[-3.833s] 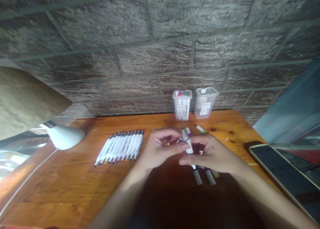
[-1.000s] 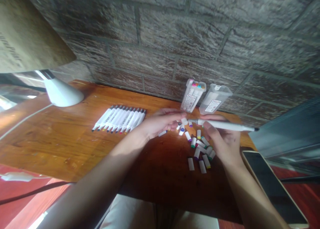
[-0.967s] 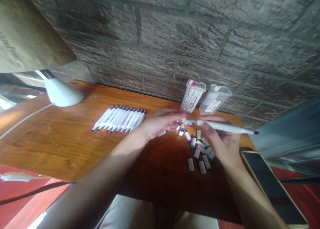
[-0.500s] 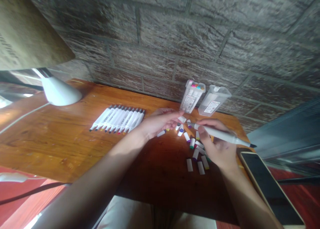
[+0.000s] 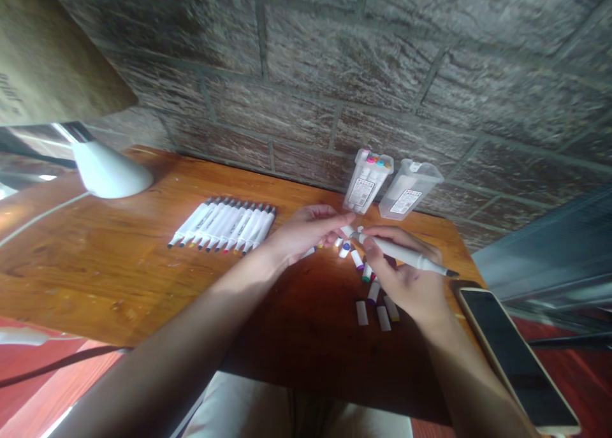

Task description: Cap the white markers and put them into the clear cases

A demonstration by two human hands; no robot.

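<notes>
My right hand (image 5: 406,266) is closed around a white marker (image 5: 406,255), its dark bare tip pointing right and its other end toward my left hand. Between the fingers of my left hand (image 5: 315,231) is a small white marker cap (image 5: 346,232), which meets the marker's left end. Whether the cap is fully seated I cannot tell. Under and in front of my hands lie several loose caps (image 5: 373,292) with coloured ends. To the left, a row of uncapped white markers (image 5: 222,224) lies side by side.
Against the brick wall stand a clear case (image 5: 362,189) holding a few coloured markers and another clear case (image 5: 406,199). A phone (image 5: 519,355) lies at the table's right edge. A lamp (image 5: 112,170) with a brown shade stands at the left.
My right hand has moved left with the marker, bringing its left end against the cap in my left hand. The row of markers and the cases stay where they were.
</notes>
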